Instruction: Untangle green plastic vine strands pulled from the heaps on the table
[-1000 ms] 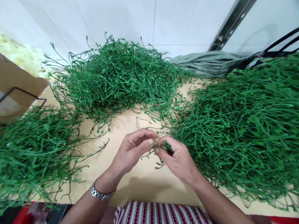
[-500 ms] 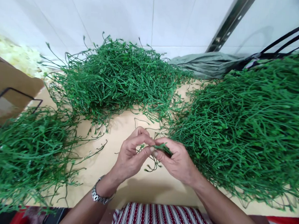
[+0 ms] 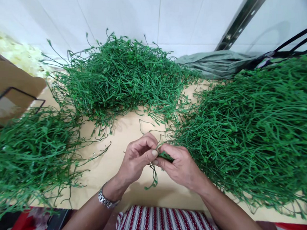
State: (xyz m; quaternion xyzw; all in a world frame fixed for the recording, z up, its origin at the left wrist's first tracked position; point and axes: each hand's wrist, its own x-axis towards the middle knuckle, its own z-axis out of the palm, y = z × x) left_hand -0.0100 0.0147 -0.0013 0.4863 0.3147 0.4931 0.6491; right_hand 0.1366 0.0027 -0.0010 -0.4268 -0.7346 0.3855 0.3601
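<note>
Close together over the middle of the table, my left hand (image 3: 139,157) and my right hand (image 3: 179,165) pinch thin green plant stems (image 3: 153,179) between thumbs and fingertips. The stems dangle below the fingers in small curls, and a bit of green shows inside the right hand's grip. Fingers hide most of the held part, so I cannot tell how the pieces join. To the right lies a large heap of green stems (image 3: 258,134); a second heap (image 3: 130,74) rests against the wall behind the hands.
At the left is a third, looser heap of stems (image 3: 33,151) beside a cardboard box (image 3: 15,79) and a black wire frame (image 3: 10,89). Pale yellow material (image 3: 15,51) lies behind the box. Grey-green cloth (image 3: 213,63) lines the back of the tan table (image 3: 123,130).
The held stems now hang lower and closer together below my fingers. Both hands stay nearly in place, fingertips shifted slightly. The view has moved a little.
</note>
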